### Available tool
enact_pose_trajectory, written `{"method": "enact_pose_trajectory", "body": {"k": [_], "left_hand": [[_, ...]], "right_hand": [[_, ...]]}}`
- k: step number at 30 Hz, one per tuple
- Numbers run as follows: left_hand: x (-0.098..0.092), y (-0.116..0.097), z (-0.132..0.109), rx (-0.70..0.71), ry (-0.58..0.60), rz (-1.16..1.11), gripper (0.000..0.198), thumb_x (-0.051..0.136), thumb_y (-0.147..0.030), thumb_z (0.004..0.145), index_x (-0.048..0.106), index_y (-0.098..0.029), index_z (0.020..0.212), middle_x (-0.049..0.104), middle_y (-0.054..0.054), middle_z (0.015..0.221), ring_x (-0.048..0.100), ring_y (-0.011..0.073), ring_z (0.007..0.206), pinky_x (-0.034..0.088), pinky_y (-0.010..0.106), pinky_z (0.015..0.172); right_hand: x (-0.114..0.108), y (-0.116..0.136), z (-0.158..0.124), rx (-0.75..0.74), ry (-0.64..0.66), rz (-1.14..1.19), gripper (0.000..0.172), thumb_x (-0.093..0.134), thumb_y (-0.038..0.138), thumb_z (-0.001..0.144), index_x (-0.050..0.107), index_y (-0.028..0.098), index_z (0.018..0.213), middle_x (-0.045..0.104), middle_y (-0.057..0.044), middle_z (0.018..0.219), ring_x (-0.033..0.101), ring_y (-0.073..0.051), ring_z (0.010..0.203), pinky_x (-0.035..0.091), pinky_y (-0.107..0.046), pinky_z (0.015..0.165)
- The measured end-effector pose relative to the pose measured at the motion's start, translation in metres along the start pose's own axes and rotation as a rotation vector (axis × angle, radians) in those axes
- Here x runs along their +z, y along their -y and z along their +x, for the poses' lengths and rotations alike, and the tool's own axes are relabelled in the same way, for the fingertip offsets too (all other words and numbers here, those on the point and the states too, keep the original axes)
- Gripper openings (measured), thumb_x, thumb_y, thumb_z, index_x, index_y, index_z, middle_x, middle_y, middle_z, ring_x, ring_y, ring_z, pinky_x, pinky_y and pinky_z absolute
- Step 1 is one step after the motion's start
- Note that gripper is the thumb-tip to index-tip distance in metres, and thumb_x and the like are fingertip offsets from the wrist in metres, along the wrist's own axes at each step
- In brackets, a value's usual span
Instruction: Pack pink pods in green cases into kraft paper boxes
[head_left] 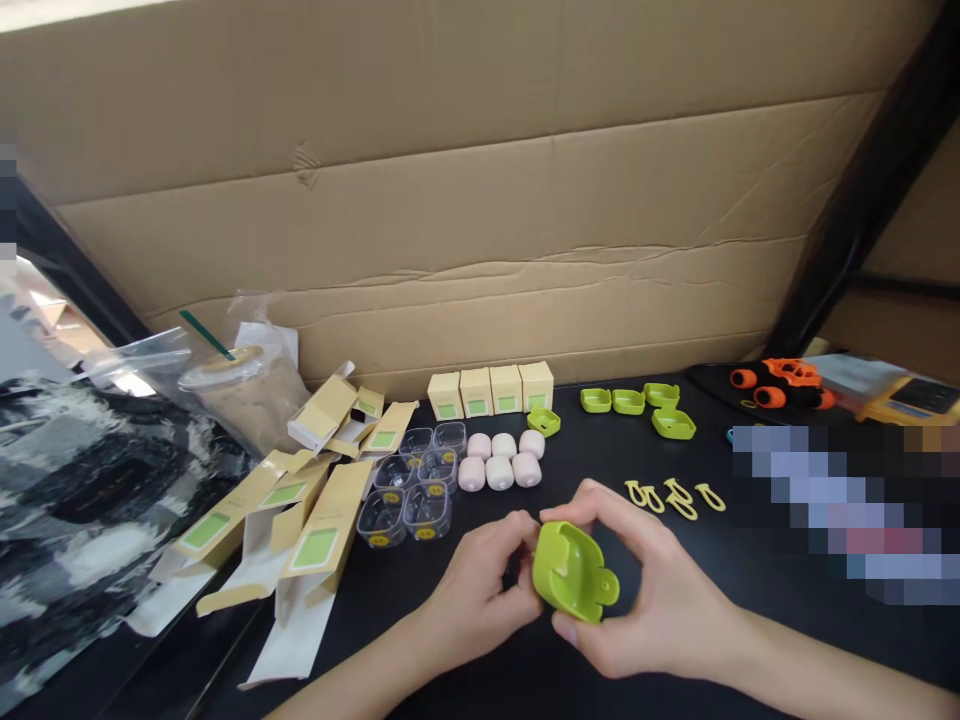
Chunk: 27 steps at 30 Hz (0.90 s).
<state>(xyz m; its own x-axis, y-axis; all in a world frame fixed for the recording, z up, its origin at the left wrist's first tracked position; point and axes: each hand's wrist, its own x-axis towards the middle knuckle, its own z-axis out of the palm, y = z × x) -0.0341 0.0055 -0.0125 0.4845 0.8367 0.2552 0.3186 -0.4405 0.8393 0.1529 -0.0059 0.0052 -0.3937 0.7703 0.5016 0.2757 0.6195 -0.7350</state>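
Observation:
A lime-green plastic case shell [571, 572] is gripped between both hands above the black table [750, 590], hollow side toward me. My right hand [652, 590] wraps it from the right, thumb below and fingers over the top. My left hand [484, 590] pinches its left edge with curled fingers. Just beyond lie several pink rounded pieces [501, 460] and several small yellow loops [675, 495].
Several green shells [637, 405] and cream boxes [491, 390] line the back by the cardboard wall. Clear cube containers [412, 490], flat open cartons [300, 520], an iced drink in a bag [240, 385] and plastic bags lie left. Orange parts [780, 385] sit far right.

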Motion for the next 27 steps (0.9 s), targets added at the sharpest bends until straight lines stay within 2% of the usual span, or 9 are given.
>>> {"method": "enact_pose_trajectory", "body": {"k": [5,8,10,14,17,19,21,24,27], "left_hand": [[0.005,0.002,0.005,-0.205,-0.080,-0.448,0.032,0.044,-0.044,0.089,0.042,-0.020,0.110,0.059,-0.001,0.070,0.055,0.0131,0.056,0.043,0.025,0.056],[0.010,0.001,0.008,-0.295,-0.063,-0.691,0.055,0.049,-0.056,0.083,0.037,-0.017,0.121,0.067,0.004,0.075,0.063,0.0170,0.057,0.046,0.027,0.055],[0.013,-0.001,0.008,-0.347,-0.010,-0.818,0.061,0.056,-0.058,0.078,0.040,-0.017,0.120,0.068,0.006,0.080,0.067,0.0194,0.062,0.049,0.029,0.057],[0.016,-0.011,0.005,-0.440,0.053,-1.003,0.049,0.056,-0.051,0.082,0.051,-0.013,0.112,0.069,0.009,0.083,0.069,0.0193,0.068,0.051,0.031,0.066],[0.017,-0.017,0.002,-0.488,0.061,-1.131,0.037,0.054,-0.040,0.084,0.057,-0.010,0.105,0.069,0.011,0.085,0.069,0.0191,0.071,0.051,0.031,0.071],[0.017,-0.018,0.002,-0.507,0.038,-1.202,0.030,0.055,-0.033,0.083,0.058,-0.010,0.101,0.069,0.013,0.091,0.069,0.0194,0.073,0.050,0.031,0.073],[0.018,-0.017,0.002,-0.517,0.006,-1.245,0.027,0.056,-0.029,0.080,0.057,-0.010,0.100,0.069,0.014,0.096,0.069,0.0194,0.074,0.049,0.031,0.074],[0.018,-0.013,0.002,-0.523,-0.020,-1.255,0.022,0.055,-0.025,0.079,0.054,-0.012,0.096,0.069,0.014,0.095,0.069,0.0192,0.072,0.048,0.032,0.075],[0.019,-0.009,0.003,-0.493,-0.009,-1.234,0.020,0.054,-0.023,0.076,0.050,-0.015,0.094,0.069,0.013,0.094,0.069,0.0196,0.070,0.047,0.033,0.074]], "right_hand": [[-0.010,-0.007,0.013,0.036,-0.016,-0.094,0.052,0.062,0.015,0.069,0.044,0.025,0.116,0.057,-0.002,0.095,0.059,-0.020,0.087,0.048,-0.033,0.077],[-0.018,-0.009,0.019,-0.007,0.007,-0.205,0.045,0.061,0.015,0.073,0.045,0.025,0.114,0.059,-0.004,0.103,0.058,-0.022,0.095,0.046,-0.037,0.083],[-0.022,-0.008,0.020,-0.058,0.113,-0.275,0.040,0.062,0.013,0.072,0.050,0.025,0.109,0.061,-0.005,0.105,0.057,-0.023,0.097,0.044,-0.039,0.086],[-0.031,-0.006,0.020,-0.048,0.315,-0.258,0.045,0.068,0.014,0.071,0.055,0.025,0.113,0.063,-0.002,0.102,0.056,-0.022,0.098,0.045,-0.036,0.086],[-0.038,-0.014,0.026,-0.038,0.408,-0.184,0.045,0.068,0.024,0.077,0.053,0.026,0.119,0.059,-0.004,0.113,0.054,-0.022,0.106,0.046,-0.036,0.089],[-0.041,-0.023,0.035,-0.035,0.360,-0.147,0.035,0.056,0.029,0.087,0.051,0.024,0.122,0.058,-0.005,0.113,0.057,-0.020,0.101,0.048,-0.035,0.087],[-0.041,-0.034,0.046,-0.053,0.266,-0.260,0.029,0.047,0.028,0.092,0.051,0.022,0.120,0.060,-0.006,0.105,0.059,-0.018,0.091,0.050,-0.034,0.081],[-0.033,-0.048,0.060,-0.114,0.268,-0.541,0.032,0.058,0.031,0.086,0.055,0.021,0.117,0.061,-0.008,0.104,0.060,-0.025,0.093,0.049,-0.042,0.081],[-0.019,-0.057,0.062,-0.126,0.283,-0.593,0.040,0.064,0.037,0.082,0.055,0.022,0.118,0.063,-0.010,0.103,0.060,-0.030,0.094,0.047,-0.049,0.082]]}}
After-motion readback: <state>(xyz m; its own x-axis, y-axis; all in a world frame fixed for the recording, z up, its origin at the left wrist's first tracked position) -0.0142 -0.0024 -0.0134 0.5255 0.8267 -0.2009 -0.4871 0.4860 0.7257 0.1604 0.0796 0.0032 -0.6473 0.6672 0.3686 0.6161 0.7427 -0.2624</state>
